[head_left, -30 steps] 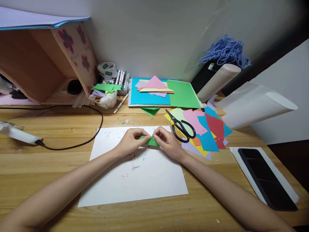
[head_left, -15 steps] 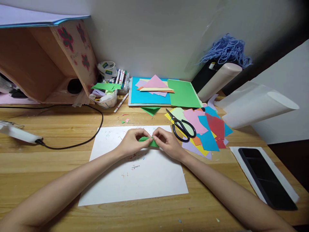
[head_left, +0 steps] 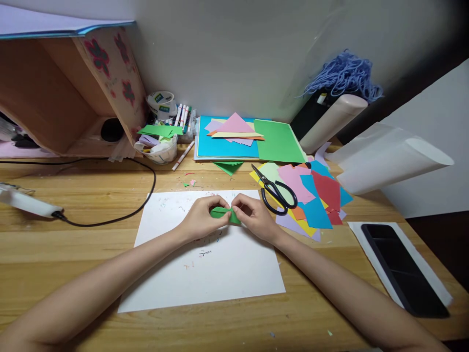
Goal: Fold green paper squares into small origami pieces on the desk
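Observation:
A small folded piece of green paper (head_left: 219, 211) is held between both hands, above a white sheet (head_left: 234, 274) marked with specks of colour. My left hand (head_left: 205, 215) pinches its left part between thumb and fingers. With thumb and forefinger close to the left thumb, my right hand (head_left: 253, 215) grips the right part. The fingers cover much of the paper, so its full shape is hidden. Black-handled scissors (head_left: 275, 193) lie just right of my right hand, on a spread of coloured paper pieces (head_left: 317, 208).
Stacked coloured sheets (head_left: 282, 142) lie at the back, beside markers (head_left: 182, 118) and a tub of scraps (head_left: 161, 152). A cardboard box (head_left: 126, 93) stands far left, with a black cable (head_left: 155, 181) before it. A phone (head_left: 405, 271) lies right, near a white paper roll (head_left: 392, 159).
Both hands keep their pinch on the green paper, with only a slight shift of the fingers; a little more of its left part shows. The surroundings look the same.

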A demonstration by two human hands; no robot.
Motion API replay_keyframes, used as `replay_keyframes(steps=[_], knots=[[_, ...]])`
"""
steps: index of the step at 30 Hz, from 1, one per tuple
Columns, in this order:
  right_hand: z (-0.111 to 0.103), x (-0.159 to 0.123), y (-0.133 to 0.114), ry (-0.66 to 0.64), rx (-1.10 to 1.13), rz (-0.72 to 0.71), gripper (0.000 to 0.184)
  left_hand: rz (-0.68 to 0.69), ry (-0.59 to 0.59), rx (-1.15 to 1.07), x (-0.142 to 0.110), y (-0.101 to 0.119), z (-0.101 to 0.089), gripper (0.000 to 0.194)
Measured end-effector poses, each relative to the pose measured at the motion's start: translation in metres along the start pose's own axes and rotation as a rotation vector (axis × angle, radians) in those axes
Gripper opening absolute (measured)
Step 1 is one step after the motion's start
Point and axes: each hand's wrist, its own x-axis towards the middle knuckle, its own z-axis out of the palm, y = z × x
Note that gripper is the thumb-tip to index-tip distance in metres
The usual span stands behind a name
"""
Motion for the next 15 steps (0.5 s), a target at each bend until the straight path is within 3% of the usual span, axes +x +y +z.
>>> replay_keyframes(steps=[15], knots=[[0.0005,-0.0003,0.0053,0.013,0.032,0.024,0.006,0.006,-0.022,-0.001,0.0000,0.0010,-0.0003,0.011]])
